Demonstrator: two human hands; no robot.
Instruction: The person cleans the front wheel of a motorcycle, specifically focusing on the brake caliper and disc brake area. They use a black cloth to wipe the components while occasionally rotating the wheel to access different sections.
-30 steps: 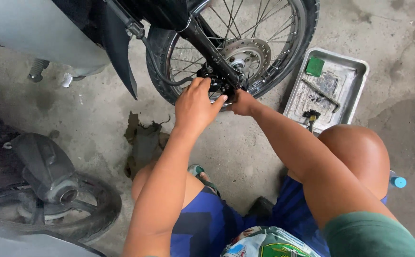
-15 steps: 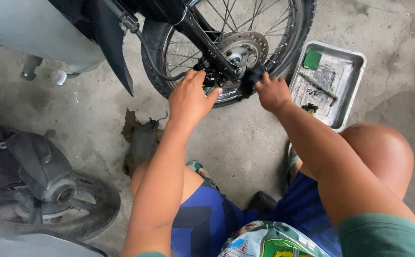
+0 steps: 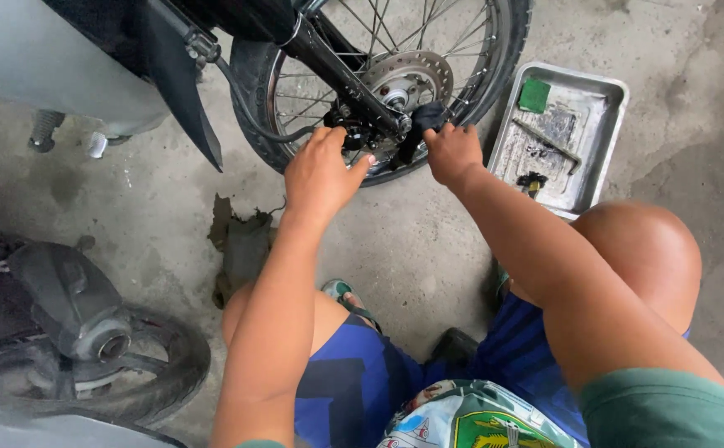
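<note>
L hand (image 3: 319,172) fingers spread on brake caliper (image 3: 352,133) – R hand (image 3: 453,152) gripping black part (image 3: 425,120) by wheel hub (image 3: 402,85)

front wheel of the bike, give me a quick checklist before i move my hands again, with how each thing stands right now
1. Left hand on the black part by the fork leg: ok, fingers rest on it.
2. Right hand gripping the black piece near the axle: ok, fingers wrapped on it.
3. Brake disc free of fingers: ok.
4. Metal tray near the right hand: ok, it sits beside the wheel holding a green pad and a tool.
5. Fasteners tight or loose: cannot tell, hidden by the hands.
6. Bike firmly propped: cannot tell, stand not in view.
</note>
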